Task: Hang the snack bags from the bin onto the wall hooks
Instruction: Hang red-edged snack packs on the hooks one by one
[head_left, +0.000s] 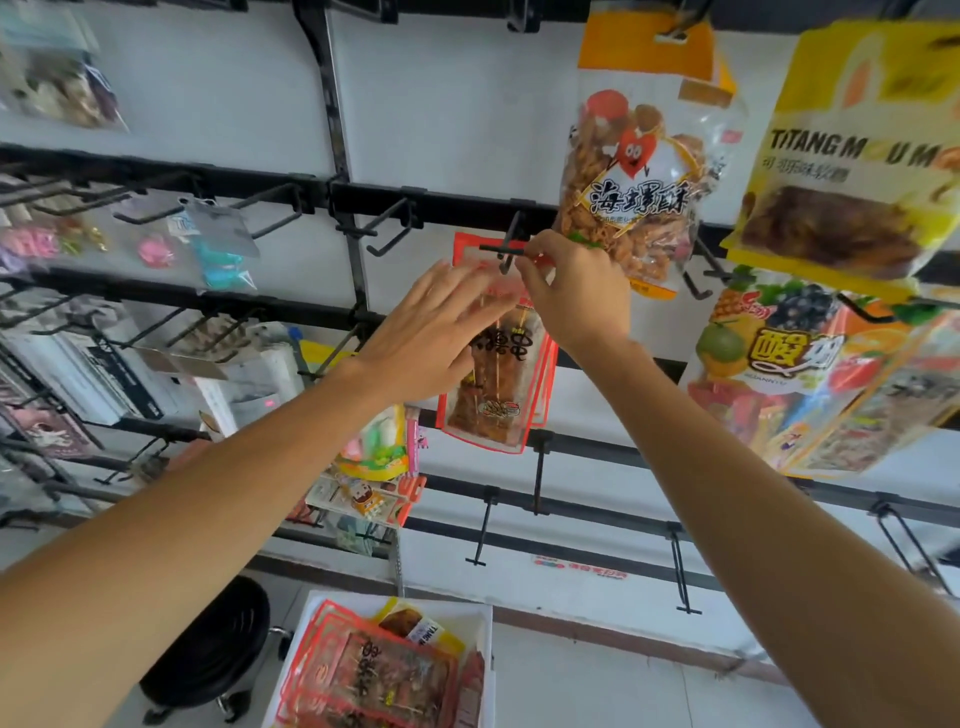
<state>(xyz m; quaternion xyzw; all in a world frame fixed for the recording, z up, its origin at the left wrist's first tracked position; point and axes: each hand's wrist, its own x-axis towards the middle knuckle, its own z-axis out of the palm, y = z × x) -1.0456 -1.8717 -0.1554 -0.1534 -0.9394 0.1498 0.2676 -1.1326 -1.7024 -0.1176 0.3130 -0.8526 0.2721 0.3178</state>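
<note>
The right hand (576, 296) pinches the top of a red-edged snack bag (498, 384) at the tip of a wall hook (506, 249), the left hand (431, 332) lying flat on it with straight fingers (460, 283), so this bag looks nearly hung, while more bags (374, 670) wait in the near bin (457, 609).

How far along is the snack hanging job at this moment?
Done: red edges behind the held one suggest that hung bags are already on this hook. In hand: the right hand pinches the top of a red-edged bag at the hook, and the left hand lies flat against it. Left: the bin holds several stacked bags and a yellow bag.
</note>
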